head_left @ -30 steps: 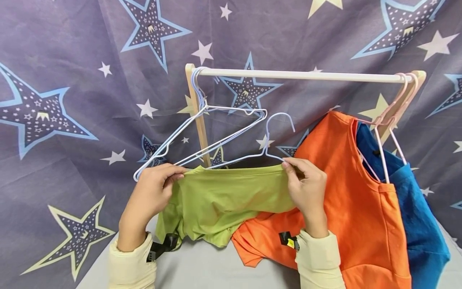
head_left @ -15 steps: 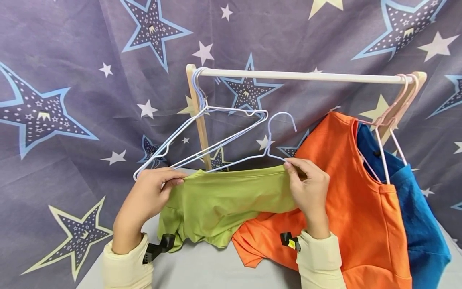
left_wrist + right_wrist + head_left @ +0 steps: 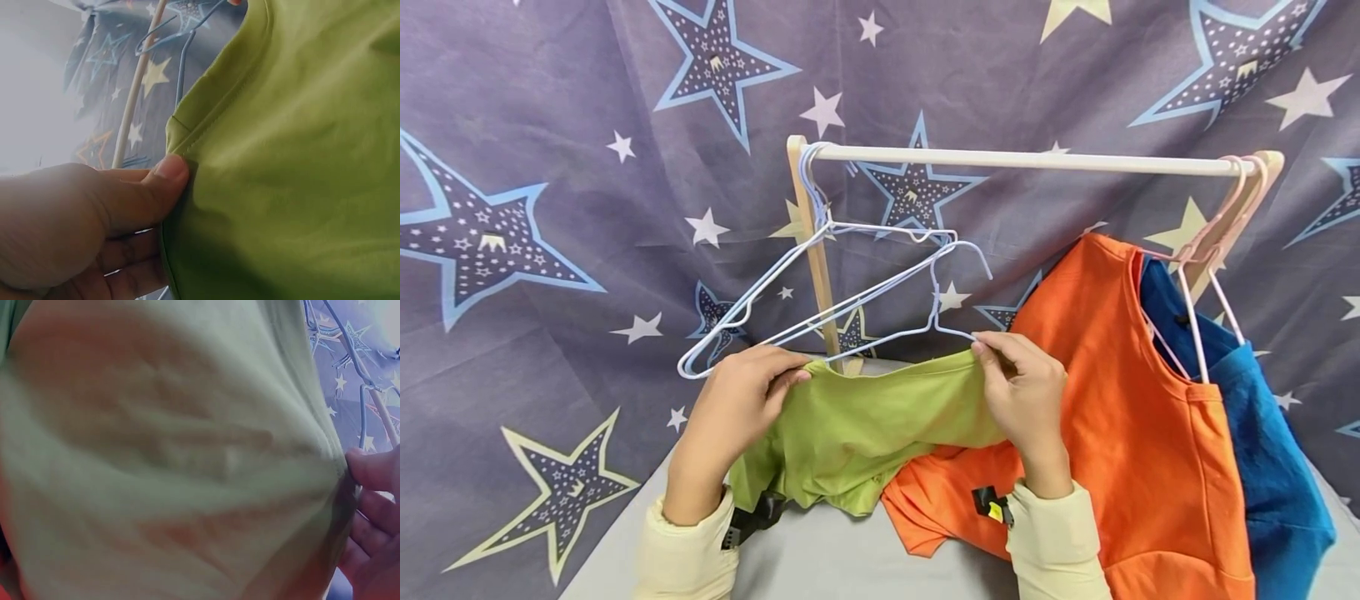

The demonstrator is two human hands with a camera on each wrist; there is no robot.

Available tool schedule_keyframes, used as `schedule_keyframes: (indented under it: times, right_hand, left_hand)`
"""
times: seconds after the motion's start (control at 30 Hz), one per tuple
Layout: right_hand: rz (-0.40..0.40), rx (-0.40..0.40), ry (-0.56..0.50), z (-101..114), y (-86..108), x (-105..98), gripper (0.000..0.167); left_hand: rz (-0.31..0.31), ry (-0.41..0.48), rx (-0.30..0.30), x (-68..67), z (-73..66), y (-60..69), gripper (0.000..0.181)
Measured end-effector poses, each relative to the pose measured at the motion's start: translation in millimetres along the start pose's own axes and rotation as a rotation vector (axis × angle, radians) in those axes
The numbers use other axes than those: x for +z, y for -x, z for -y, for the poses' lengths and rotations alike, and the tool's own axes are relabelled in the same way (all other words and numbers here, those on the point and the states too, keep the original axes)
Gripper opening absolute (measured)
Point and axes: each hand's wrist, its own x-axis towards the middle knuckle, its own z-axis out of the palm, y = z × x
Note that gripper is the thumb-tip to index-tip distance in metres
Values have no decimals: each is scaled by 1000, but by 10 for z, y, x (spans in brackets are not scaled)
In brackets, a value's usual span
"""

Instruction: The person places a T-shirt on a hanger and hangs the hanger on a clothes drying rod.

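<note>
A green shirt (image 3: 880, 417) is held up by its neckline edge between my two hands. My left hand (image 3: 745, 404) pinches its left shoulder, thumb in front, as the left wrist view shows on the green cloth (image 3: 281, 156). With thumb and fingers, my right hand (image 3: 1026, 392) pinches the opposite shoulder. A pale blue wire hanger (image 3: 934, 319) rises out of the neckline with its hook free of the rail. Its lower part is hidden inside the shirt. Whether the right fingers also grip the hanger's arm, I cannot tell. In the right wrist view the shirt (image 3: 187, 462) is blurred.
Behind stands a wooden rack with a white rail (image 3: 1030, 161). Several bare hangers (image 3: 760, 287) hang at its left end. An orange garment (image 3: 1157, 467) and a blue one (image 3: 1285, 467) hang from pink hangers at the right. A grey-white tabletop (image 3: 842, 558) lies below.
The blue hanger's hook has shifted left and slightly down. My left hand has moved right and my right hand a little left, so the neckline sags more between them.
</note>
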Motion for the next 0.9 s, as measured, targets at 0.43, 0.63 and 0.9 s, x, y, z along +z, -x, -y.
schedule_keyframes:
  times: [0.43, 0.63, 0.9]
  right_hand:
    - [111, -41, 30, -75, -6, -70, 14]
    - [130, -43, 28, -133, -2, -103, 14]
    - [161, -52, 60, -168, 9, -132, 12]
  left_hand:
    - [-141, -90, 11, 71, -18, -5, 10]
    - [-171, -95, 6, 72, -7, -8, 10]
    - [-159, -105, 2, 95, 3, -6, 8]
